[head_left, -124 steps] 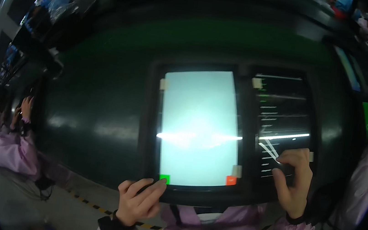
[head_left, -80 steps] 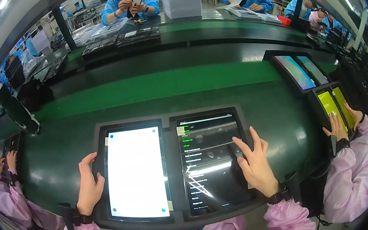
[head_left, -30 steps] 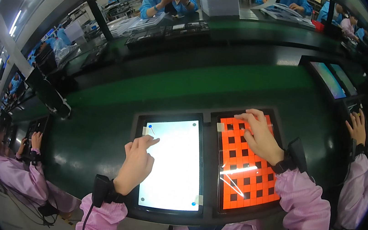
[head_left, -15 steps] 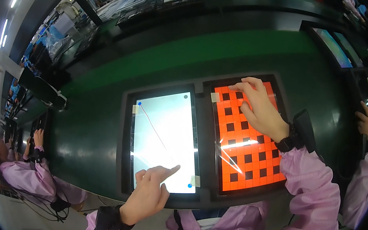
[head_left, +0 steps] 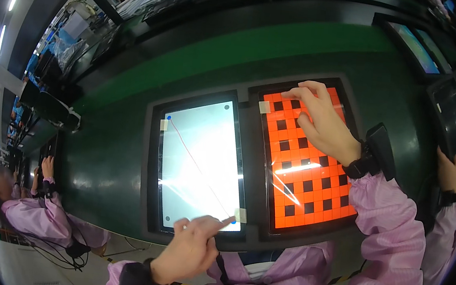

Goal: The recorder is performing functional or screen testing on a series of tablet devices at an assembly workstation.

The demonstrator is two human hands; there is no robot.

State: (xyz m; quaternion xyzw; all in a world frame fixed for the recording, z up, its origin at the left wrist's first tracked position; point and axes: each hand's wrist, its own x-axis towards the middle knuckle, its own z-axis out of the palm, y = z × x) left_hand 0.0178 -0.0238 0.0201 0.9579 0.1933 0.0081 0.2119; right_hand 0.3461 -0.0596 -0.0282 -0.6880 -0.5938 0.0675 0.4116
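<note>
Two tablets lie side by side in a dark tray (head_left: 146, 189). The left tablet (head_left: 198, 150) has a white screen with a thin red line running from a blue dot near its top left to one at its bottom right. My left hand (head_left: 187, 251) has its index finger stretched to the lower-right dot, its other fingers bent, and holds nothing. Orange squares with scattered black ones fill the right tablet (head_left: 313, 193). Over its upper part my right hand (head_left: 327, 123) is spread, with the index fingertip at the top rows; contact cannot be made out.
A green table (head_left: 107, 156) carries the tray. Pale tape pieces (head_left: 240, 215) stick to the tablets' edges. More tablets (head_left: 413, 47) lie at far right, by another person's hand (head_left: 449, 170). A person in pink (head_left: 39, 216) works at left; equipment lines the far side.
My left index finger has slid down and right to the lower-right dot, and the red line now reaches it. My right hand stays over the orange screen. The view has shifted slightly.
</note>
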